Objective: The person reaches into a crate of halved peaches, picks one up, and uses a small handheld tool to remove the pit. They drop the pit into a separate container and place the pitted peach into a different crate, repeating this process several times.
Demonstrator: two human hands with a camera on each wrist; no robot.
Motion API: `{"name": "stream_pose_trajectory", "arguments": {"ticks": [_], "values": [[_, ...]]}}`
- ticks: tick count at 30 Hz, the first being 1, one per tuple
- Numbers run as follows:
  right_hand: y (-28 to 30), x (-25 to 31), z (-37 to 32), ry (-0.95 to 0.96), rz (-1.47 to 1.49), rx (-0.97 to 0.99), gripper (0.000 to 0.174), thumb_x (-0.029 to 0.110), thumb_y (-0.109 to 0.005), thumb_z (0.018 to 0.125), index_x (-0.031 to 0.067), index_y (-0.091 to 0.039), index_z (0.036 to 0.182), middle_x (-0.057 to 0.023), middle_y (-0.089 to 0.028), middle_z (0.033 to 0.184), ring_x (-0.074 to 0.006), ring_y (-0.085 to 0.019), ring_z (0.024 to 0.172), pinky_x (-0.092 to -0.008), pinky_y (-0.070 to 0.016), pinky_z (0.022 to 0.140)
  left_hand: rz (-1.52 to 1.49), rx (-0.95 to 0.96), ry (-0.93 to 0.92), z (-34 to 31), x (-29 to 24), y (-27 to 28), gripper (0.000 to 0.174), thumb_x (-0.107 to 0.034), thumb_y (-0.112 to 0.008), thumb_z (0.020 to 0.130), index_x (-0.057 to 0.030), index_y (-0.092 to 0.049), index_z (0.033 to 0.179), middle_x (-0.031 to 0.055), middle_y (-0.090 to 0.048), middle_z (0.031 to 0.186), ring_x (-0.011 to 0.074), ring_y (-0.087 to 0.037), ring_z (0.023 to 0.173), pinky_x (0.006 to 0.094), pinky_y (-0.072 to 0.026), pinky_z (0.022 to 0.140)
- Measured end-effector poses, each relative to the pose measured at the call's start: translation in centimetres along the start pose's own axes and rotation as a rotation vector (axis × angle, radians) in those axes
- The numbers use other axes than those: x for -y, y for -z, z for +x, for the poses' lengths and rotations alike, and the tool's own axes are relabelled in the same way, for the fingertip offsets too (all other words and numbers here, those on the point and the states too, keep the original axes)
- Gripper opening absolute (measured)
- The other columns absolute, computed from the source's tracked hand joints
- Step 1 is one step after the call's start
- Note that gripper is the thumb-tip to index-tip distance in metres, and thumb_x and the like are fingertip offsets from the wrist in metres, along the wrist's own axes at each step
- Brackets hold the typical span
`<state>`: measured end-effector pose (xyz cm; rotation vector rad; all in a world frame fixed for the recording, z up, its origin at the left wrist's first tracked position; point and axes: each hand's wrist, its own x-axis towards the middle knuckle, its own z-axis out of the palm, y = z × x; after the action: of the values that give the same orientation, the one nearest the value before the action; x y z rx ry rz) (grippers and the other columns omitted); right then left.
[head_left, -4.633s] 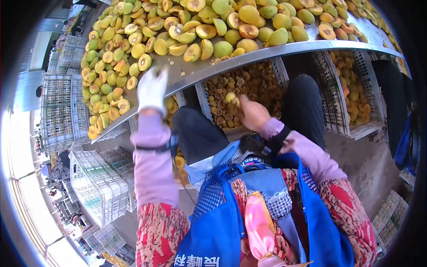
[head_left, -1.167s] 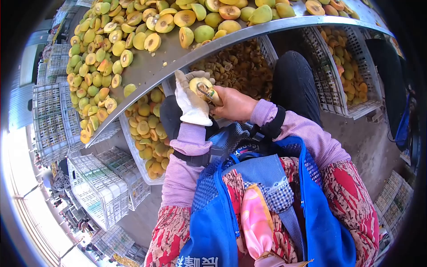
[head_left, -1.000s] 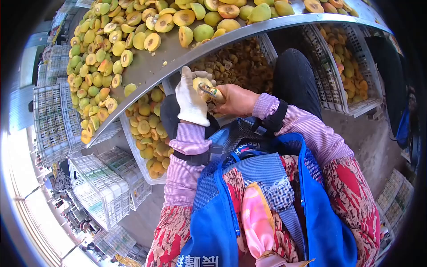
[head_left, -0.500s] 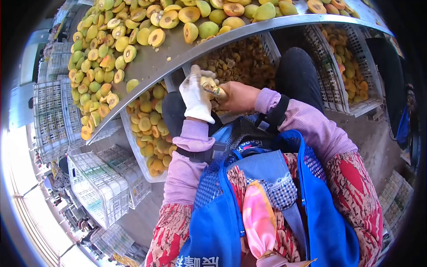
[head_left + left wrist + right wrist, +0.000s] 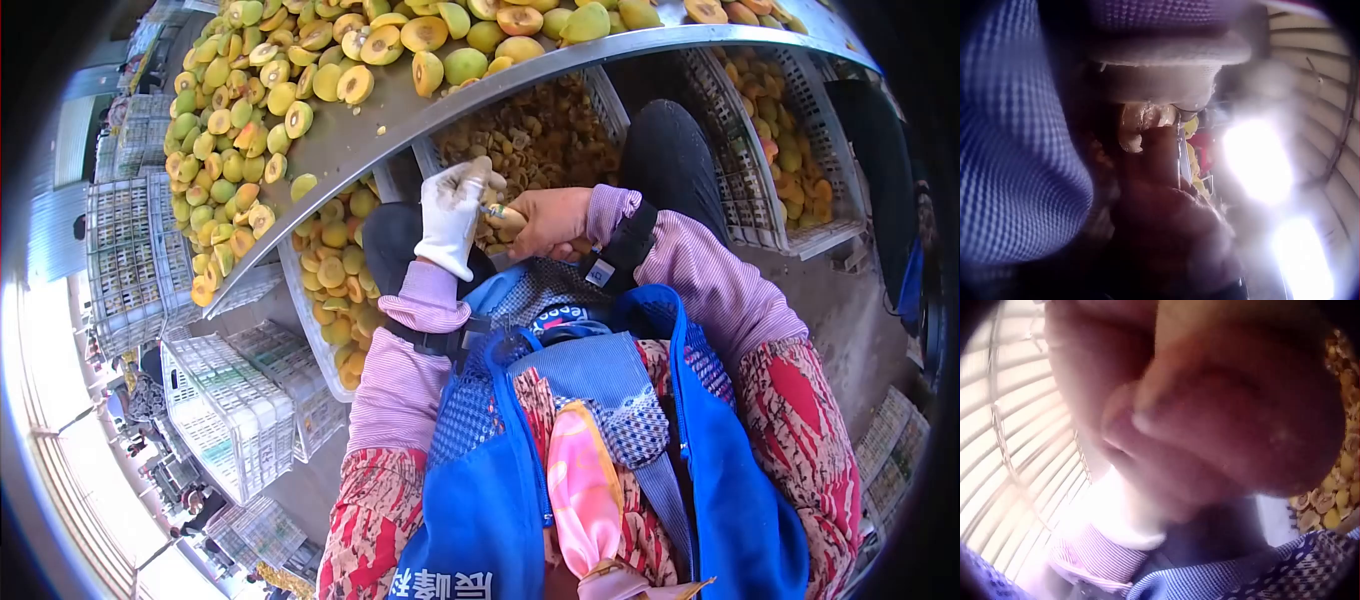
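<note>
In the head view, my left hand [image 5: 450,215], in a white glove, is raised over the lap with its fingers curled around a peach half that they now mostly hide. My bare right hand [image 5: 550,220] grips a pitting tool [image 5: 508,217] by its light handle, the tip pointing in at the gloved fingers. The tool's metal end lies behind those fingers. From the left wrist, the gloved hand [image 5: 1154,81] shows above wet, pale pieces, close against the dark right hand. The bare right hand [image 5: 1210,425] fills most of the right wrist view, its fingers curled.
A metal table [image 5: 340,150] heaped with halved peaches [image 5: 260,80] curves across the front. Beneath its edge stand a crate of scraps [image 5: 540,140] between the knees, a crate of peach halves [image 5: 335,270] to the left and another fruit crate [image 5: 785,150] at right.
The left hand reached to the table earlier, then came back to the right hand with a peach half. Over the last second its fingers closed over the half, and the tool's loop went from view.
</note>
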<state>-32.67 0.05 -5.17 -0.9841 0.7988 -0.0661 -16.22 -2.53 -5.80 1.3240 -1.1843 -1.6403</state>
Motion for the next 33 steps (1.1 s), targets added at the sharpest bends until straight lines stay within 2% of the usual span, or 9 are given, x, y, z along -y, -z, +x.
{"name": "stream_pose_trajectory", "arguments": {"ticks": [3,4,5,11,17,21,23,27,33], "values": [[0.6,-1.0,0.2,0.034,0.172,0.169,0.011,0.013,-0.061,0.079,0.0092,-0.050,0.081,0.0049,-0.040,0.051,-0.0043,-0.038,0.036,-0.0207,-0.0303,0.031,0.109,0.018,-0.140,-0.6,-0.1,-0.1,0.031,-0.027,-0.060,0.085,0.0000,-0.061,0.070,0.0084,-0.061,0.066,0.0164,-0.058,0.061,0.0290,-0.0488,0.060],[0.6,-1.1,0.2,0.055,0.252,0.265,0.011,0.012,-0.061,0.080,0.0100,-0.050,0.081,0.0056,-0.039,0.051,-0.0038,-0.037,0.036,-0.0199,-0.0301,0.031,-0.112,0.059,-0.045,-0.8,-0.4,0.0,0.033,-0.030,-0.059,0.085,0.0004,-0.062,0.072,0.0094,-0.061,0.068,0.0167,-0.059,0.061,0.0290,-0.0488,0.060],[0.5,-1.2,0.3,0.054,0.251,0.266,0.011,0.012,-0.061,0.080,0.0100,-0.050,0.081,0.0056,-0.039,0.051,-0.0038,-0.037,0.036,-0.0199,-0.0301,0.031,-0.331,0.100,0.051,-1.0,-0.6,0.1,0.036,-0.033,-0.059,0.085,0.0009,-0.062,0.073,0.0103,-0.062,0.069,0.0170,-0.059,0.061,0.0289,-0.0488,0.061],[0.1,-1.2,0.1,0.045,0.342,0.309,0.014,0.013,-0.061,0.081,0.0122,-0.048,0.079,0.0060,-0.036,0.050,-0.0034,-0.035,0.035,-0.0199,-0.0289,0.030,-0.174,0.055,-0.088,-1.5,-0.4,-0.1,0.044,-0.043,-0.055,0.085,0.0003,-0.059,0.078,0.0128,-0.060,0.075,0.0250,-0.060,0.068,0.0351,-0.0501,0.064],[0.1,-1.8,0.8,0.071,0.531,0.420,0.017,0.012,-0.061,0.082,0.0145,-0.045,0.079,0.0061,-0.034,0.050,-0.0033,-0.031,0.033,-0.0197,-0.0266,0.028,-0.499,0.021,0.026,-1.0,0.2,-0.4,0.044,-0.043,-0.054,0.085,0.0008,-0.059,0.079,0.0130,-0.060,0.074,0.0235,-0.059,0.063,0.0334,-0.0500,0.060],[-0.8,-2.0,0.4,0.090,0.568,0.348,0.017,0.011,-0.062,0.081,0.0140,-0.045,0.080,0.0057,-0.035,0.050,-0.0032,-0.031,0.033,-0.0198,-0.0265,0.028,-0.249,-0.060,-0.195,-1.7,0.0,-0.8,0.043,-0.038,-0.053,0.087,0.0027,-0.061,0.076,0.0119,-0.061,0.071,0.0207,-0.059,0.061,0.0297,-0.0490,0.060],[-1.1,-1.8,0.1,0.048,0.465,0.247,0.017,0.011,-0.063,0.081,0.0136,-0.046,0.080,0.0055,-0.035,0.050,-0.0028,-0.031,0.033,-0.0195,-0.0259,0.028,0.178,-0.086,-0.321,-1.4,0.5,-0.6,0.044,-0.037,-0.054,0.087,0.0036,-0.062,0.074,0.0115,-0.061,0.069,0.0196,-0.059,0.059,0.0281,-0.0486,0.060],[-1.3,-2.3,0.0,0.068,0.583,0.340,0.017,0.010,-0.063,0.081,0.0133,-0.046,0.080,0.0056,-0.034,0.050,-0.0029,-0.031,0.034,-0.0190,-0.0253,0.028,-0.293,0.161,0.046,-1.7,-1.0,0.1,0.044,-0.040,-0.049,0.089,0.0012,-0.059,0.076,0.0120,-0.059,0.075,0.0212,-0.059,0.065,0.0308,-0.0499,0.062],[-1.7,-1.9,0.3,0.129,0.623,0.412,0.024,0.009,-0.067,0.078,0.0114,-0.043,0.078,0.0047,-0.036,0.049,-0.0033,-0.032,0.034,-0.0173,-0.0255,0.029,-0.625,-0.017,0.122,-1.0,0.0,-0.4,0.041,-0.043,-0.050,0.088,-0.0032,-0.056,0.081,0.0121,-0.060,0.077,0.0245,-0.061,0.068,0.0353,-0.0521,0.058]]}}
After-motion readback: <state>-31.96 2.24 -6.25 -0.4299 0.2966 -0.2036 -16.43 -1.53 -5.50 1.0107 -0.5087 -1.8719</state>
